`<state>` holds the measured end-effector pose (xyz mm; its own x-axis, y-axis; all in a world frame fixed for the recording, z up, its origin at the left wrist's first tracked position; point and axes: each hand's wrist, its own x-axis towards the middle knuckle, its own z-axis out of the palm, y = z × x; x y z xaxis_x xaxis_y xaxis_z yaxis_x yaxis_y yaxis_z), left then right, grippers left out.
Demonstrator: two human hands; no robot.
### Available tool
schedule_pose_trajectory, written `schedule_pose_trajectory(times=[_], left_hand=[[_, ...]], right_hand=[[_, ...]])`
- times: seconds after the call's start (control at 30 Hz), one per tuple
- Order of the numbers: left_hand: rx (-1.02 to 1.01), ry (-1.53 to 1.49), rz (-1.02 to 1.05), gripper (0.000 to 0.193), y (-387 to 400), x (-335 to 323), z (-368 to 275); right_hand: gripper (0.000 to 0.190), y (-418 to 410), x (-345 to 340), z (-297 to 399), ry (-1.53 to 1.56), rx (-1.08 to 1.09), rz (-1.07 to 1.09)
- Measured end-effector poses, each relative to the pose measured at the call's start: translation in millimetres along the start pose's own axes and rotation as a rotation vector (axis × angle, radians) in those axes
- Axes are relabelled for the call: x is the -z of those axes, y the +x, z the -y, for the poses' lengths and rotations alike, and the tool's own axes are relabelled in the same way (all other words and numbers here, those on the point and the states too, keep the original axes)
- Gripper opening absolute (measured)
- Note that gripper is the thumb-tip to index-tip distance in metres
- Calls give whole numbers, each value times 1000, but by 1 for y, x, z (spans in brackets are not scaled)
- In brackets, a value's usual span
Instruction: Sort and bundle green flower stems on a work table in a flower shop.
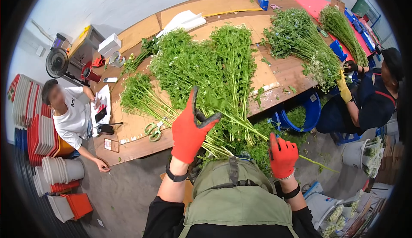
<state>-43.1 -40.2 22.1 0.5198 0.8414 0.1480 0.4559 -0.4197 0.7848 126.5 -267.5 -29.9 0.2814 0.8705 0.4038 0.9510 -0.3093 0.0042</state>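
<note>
My right hand [283, 155], in a red glove with dark fingertips, is closed around a long green stem [317, 164] that runs from the leaves in front of me out past the hand. My left hand [193, 125], gloved the same way, is raised over the greenery with thumb and forefinger spread; whether its other fingers hold anything is hidden. Under and beyond both hands lies a large heap of leafy stems with small white flowers [199, 60] on the table. A smaller bunch [138, 93] lies at its left, near green-handled scissors [154, 131].
A co-worker in yellow gloves [344, 86] handles flower stems at the right; a person in a white T-shirt [72, 109] is at the left. A blue tub [313, 109] with cuttings stands below the table edge. Cardboard sheets [209, 6] cover parts of the wooden table [289, 73].
</note>
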Motion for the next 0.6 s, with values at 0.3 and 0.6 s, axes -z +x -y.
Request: schedule_pose_trajectory(times=[0.3, 0.6], left_hand=[[-201, 300, -222, 31, 7, -28, 50], [-30, -163, -636, 32, 14, 3, 51]], right_hand=[[46, 4, 5, -3, -72, 73, -74], [45, -8, -9, -10, 320, -336, 16]])
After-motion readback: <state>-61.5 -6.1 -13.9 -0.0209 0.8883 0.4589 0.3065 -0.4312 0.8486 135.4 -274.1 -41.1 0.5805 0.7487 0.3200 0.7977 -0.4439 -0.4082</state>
